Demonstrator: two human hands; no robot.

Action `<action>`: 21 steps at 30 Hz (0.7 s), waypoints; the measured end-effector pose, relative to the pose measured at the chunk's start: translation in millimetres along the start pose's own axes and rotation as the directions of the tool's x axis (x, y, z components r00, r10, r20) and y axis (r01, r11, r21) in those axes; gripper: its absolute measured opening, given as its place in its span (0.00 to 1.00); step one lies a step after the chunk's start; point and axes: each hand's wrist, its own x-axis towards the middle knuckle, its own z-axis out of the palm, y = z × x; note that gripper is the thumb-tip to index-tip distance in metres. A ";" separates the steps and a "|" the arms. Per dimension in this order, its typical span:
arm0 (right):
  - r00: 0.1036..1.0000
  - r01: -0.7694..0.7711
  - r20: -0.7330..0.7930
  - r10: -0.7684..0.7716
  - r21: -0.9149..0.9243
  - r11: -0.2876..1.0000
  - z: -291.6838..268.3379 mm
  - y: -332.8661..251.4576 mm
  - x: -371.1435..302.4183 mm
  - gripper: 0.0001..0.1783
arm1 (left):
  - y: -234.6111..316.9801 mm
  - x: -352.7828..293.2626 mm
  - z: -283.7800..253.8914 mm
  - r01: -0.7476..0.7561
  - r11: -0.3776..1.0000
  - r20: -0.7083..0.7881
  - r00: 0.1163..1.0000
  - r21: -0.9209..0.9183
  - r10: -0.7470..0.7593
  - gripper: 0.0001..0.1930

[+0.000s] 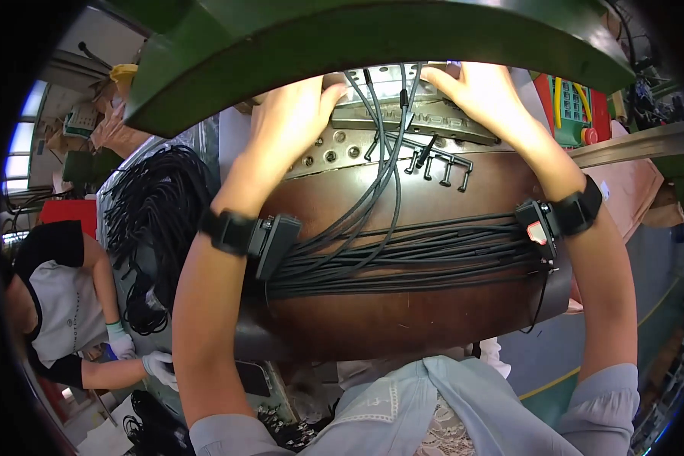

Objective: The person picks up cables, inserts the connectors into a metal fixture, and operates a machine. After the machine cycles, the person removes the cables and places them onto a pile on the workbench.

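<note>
- Metal block (pixel 391 85), silvery, lit, set beneath the curved green frame (pixel 380 32), between both hands
- Left hand (pixel 300 99), thumb at the block's left end, fingertips hidden by the frame; gripping or loose, cannot tell
- Right hand (pixel 485 91), thumb at the block's right end, grip likewise cannot be told
- Black leads (pixel 391 161), several, running from the block down toward the cable bundle (pixel 410 258); bundle laid crosswise on the brown table (pixel 403 327)
- Dark metal bar (pixel 441 128), just below the block
- Black plastic runner (pixel 444 157), branched, near the bar
- Cable heap (pixel 156 197), black, left of table
- Control box (pixel 576 112), red and green, at right
- Co-worker (pixel 64 311), white-gloved, far left
</note>
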 end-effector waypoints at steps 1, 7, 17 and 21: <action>0.988 0.108 -0.114 -0.107 0.001 0.994 -5.8 4.3 -10.5 0.22 | 8.2 -8.0 -14.6 0.042 0.995 -0.017 0.999 -0.095 -0.044 0.20; 0.901 -0.052 -0.420 0.108 0.144 0.988 -103.2 47.2 -238.2 0.15 | 77.7 -160.7 -138.5 0.771 0.191 0.692 0.396 -0.608 0.604 0.27; 0.774 -0.620 0.198 0.602 0.040 0.784 -5.6 28.3 -388.3 0.15 | 108.2 -353.3 -46.1 0.842 0.507 0.673 0.483 -0.183 -0.560 0.09; 0.857 -0.513 0.110 0.503 0.113 0.851 -1.2 40.8 -384.4 0.11 | 111.1 -328.5 -57.0 0.756 0.641 0.586 0.582 -0.133 -0.564 0.10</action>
